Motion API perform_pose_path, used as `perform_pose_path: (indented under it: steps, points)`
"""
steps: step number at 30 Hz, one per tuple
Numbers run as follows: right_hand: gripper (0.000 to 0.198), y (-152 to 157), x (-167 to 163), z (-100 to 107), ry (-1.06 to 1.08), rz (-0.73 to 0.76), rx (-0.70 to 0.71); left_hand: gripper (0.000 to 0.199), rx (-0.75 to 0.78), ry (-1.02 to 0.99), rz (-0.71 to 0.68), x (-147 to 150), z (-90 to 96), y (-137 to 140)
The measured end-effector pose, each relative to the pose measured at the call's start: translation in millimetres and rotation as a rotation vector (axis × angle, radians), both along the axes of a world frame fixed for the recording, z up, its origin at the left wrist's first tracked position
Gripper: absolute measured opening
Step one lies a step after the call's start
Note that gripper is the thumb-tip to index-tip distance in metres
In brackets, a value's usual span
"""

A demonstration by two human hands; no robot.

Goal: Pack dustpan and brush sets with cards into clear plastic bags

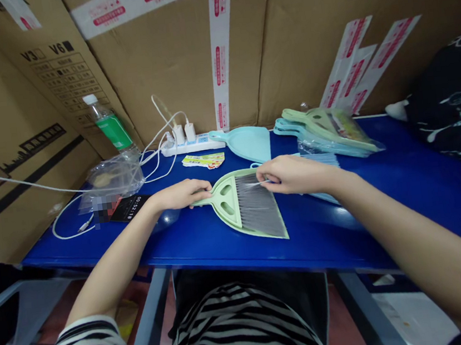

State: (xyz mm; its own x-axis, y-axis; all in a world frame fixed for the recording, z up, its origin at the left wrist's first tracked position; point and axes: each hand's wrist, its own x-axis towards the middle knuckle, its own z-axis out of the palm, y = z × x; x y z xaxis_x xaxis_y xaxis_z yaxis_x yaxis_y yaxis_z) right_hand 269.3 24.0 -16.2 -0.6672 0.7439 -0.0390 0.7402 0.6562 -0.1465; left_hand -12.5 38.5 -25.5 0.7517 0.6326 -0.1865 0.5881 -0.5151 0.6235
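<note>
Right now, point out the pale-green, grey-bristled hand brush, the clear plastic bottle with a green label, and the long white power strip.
Hand brush (252,208): head view, on the grey bristles.
Plastic bottle (114,132): head view, on the label.
Power strip (194,146): head view, on the casing.

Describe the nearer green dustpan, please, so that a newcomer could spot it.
On the blue table, find the front edge mid-picture. Just behind it lies the light green dustpan, a grey-bristled brush inside. Unlike the pale blue dustpan farther back, it is green; unlike the green one topping the right-hand stack, it lies unstacked.
</note>
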Motion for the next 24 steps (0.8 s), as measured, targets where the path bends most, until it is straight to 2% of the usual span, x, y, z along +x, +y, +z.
perform_pose_path:
  steps: [3, 6, 13, 18, 24]
  points:
    - [0.012, 2, 8, 4, 0.02, -0.041, 0.091, 0.024, -0.007, -0.006, -0.006, 1, 0.1, 0]
    - [0.015, 6, 15, 5, 0.041, -0.08, 0.12, 0.024, 0.0, -0.008, -0.004, 0, -0.6, -1]
    - [0.01, 5, 4, -2, 0.01, -0.025, -0.12, 0.026, -0.002, -0.012, 0.009, -1, -2.4, 0]
    - [0.01, -1, -5, 1, 0.058, -0.012, -0.13, 0.025, 0.001, -0.009, 0.0, -1, -1.3, 0]
    - [0.011, 1, 3, 2, 0.272, 0.06, -0.13, 0.028, -0.02, -0.004, -0.001, -1, -0.9, 0]
